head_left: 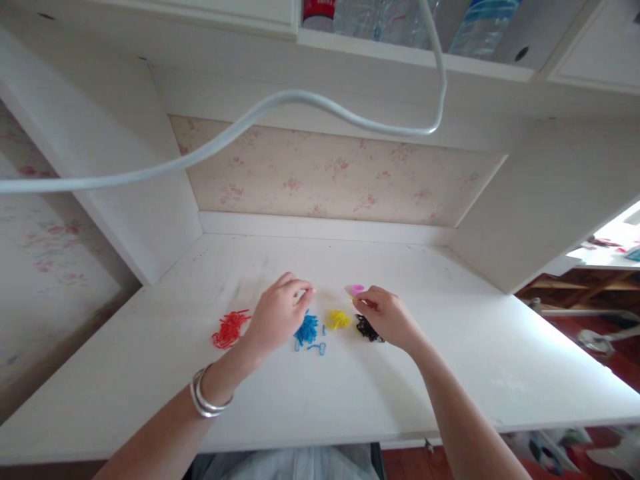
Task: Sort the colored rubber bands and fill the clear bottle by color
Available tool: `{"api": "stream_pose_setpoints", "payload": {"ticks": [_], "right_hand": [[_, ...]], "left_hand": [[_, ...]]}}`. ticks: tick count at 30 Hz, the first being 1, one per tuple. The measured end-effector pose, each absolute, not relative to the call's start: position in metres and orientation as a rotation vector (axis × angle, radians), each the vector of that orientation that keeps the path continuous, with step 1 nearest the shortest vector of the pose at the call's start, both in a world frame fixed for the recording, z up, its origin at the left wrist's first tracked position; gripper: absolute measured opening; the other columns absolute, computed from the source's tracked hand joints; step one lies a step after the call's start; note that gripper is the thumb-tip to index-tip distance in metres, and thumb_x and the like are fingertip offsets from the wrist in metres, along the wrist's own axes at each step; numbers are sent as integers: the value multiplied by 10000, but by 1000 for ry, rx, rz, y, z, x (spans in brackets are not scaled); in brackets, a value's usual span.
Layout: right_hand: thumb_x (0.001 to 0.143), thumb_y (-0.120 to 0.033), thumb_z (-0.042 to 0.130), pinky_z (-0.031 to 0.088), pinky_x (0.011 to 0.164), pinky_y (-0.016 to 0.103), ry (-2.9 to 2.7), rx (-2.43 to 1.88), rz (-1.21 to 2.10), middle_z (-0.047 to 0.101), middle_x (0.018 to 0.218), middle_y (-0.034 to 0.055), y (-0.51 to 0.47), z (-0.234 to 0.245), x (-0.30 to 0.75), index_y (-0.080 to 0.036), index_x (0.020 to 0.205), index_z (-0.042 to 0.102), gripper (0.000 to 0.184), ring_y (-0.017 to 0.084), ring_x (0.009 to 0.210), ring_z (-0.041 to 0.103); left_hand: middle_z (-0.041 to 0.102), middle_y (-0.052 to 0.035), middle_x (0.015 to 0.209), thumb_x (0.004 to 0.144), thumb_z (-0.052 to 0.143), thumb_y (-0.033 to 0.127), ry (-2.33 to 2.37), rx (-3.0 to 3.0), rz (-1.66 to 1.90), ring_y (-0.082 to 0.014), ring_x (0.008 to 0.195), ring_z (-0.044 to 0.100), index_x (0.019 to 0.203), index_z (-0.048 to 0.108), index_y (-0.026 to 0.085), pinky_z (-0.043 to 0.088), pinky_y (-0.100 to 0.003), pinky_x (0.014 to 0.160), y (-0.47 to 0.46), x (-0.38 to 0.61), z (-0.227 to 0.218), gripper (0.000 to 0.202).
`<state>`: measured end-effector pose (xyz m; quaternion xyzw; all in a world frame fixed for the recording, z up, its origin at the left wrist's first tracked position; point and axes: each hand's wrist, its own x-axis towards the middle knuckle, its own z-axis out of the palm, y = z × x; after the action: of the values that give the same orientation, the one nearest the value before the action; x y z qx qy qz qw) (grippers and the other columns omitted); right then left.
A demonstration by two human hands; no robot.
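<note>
My left hand [283, 310] hovers over the blue pile, thumb and fingertips closed together; a faint pale-yellow bit shows by them, too small to name. In a pinch, my right hand [385, 313] holds a thin yellow strand [354, 299], just in front of a small pink object [357, 289]. Four colours of small, thin, band-like pieces lie in a row: a red pile [231, 329] left of my left hand, a blue pile [307, 328], a yellow pile [339, 319] between the hands, and a black pile [368, 328] partly under my right hand. Loose blue loops [320, 347] lie nearer me.
The piles lie on a white desk [280, 407] with side panels and a papered back wall [325, 173]. A white cable [295, 99] crosses the view above. Bottles [483, 30] stand on the shelf overhead. A silver bangle [200, 397] circles my left wrist.
</note>
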<state>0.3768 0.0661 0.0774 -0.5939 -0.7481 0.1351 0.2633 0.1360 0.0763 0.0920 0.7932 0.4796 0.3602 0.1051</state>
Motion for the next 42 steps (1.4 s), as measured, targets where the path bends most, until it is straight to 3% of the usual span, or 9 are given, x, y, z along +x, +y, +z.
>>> {"api": "stream_pose_setpoints", "payload": {"ticks": [5, 12, 18, 32, 37, 42], "right_hand": [[852, -347, 483, 398, 645, 236, -1974, -1492, 402, 627, 803, 22, 79, 100, 348, -225, 854, 705, 253, 121, 670, 545], [832, -355, 524, 390, 630, 230, -1947, -1337, 512, 635, 805, 7, 103, 116, 310, -224, 851, 711, 229, 106, 671, 535], [826, -355, 536, 413, 682, 238, -1982, -1294, 545, 664, 857, 13, 124, 121, 285, -215, 855, 716, 230, 113, 723, 565], [878, -278, 455, 396, 773, 224, -2356, -1398, 284, 645, 940, 28, 135, 114, 262, -269, 1008, 714, 289, 138, 835, 586], [877, -280, 456, 392, 773, 220, -2290, -1414, 248, 637, 911, 19, 131, 115, 270, -264, 1115, 663, 316, 128, 812, 577], [878, -313, 453, 386, 743, 220, -2256, -1597, 214, 650, 869, 19, 123, 101, 308, -258, 1004, 702, 284, 131, 789, 579]], "left_hand": [[581, -2, 784, 858, 483, 343, 1547, 2244, 1191, -122, 715, 536, 883, 686, 197, 418, -231, 683, 105, 104, 112, 251], [604, -6, 782, 852, 454, 300, 1599, 2254, 986, -130, 726, 557, 863, 701, 203, 412, -237, 682, 120, 98, 97, 265], [596, -8, 785, 854, 449, 274, 1587, 2222, 1084, -132, 743, 553, 867, 687, 197, 418, -239, 708, 118, 93, 95, 251], [564, -2, 779, 881, 441, 301, 1621, 2094, 1186, -125, 709, 535, 876, 659, 207, 409, -229, 642, 77, 70, 82, 237], [599, -13, 892, 921, 383, 331, 1533, 2189, 996, -120, 757, 573, 925, 646, 220, 434, -230, 700, 57, 88, 73, 286], [604, -21, 990, 918, 386, 315, 1505, 2379, 516, -144, 849, 603, 909, 649, 250, 458, -251, 747, 51, 124, 56, 271]]}}
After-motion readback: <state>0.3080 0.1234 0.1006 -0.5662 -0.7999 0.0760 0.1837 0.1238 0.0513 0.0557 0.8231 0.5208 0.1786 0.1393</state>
